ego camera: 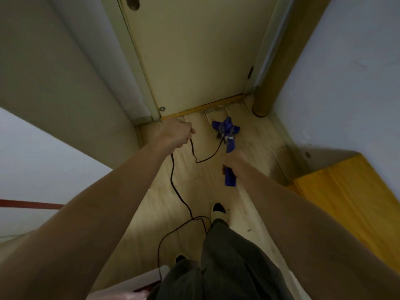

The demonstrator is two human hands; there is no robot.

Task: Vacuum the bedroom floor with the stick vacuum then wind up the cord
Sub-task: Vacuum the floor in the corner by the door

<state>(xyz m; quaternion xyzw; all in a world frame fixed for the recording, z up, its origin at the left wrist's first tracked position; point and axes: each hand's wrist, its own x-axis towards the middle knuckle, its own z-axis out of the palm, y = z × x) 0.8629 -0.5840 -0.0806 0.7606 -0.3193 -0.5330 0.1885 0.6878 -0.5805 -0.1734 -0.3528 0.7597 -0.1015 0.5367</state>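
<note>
Left hand grips cord; right hand holds vacuum

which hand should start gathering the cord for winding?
Left, probably. The left hand already grips the cord, whose slack trails over the floor. The right hand holds the vacuum handle.

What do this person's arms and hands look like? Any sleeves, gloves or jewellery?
Both arms are bare right up to the edge of the picture, with no sleeves in view. The left hand and the right hand wear no gloves, and no watch, ring or bracelet shows on either. Lower down, the person wears loose dark trousers and light slippers.
</note>
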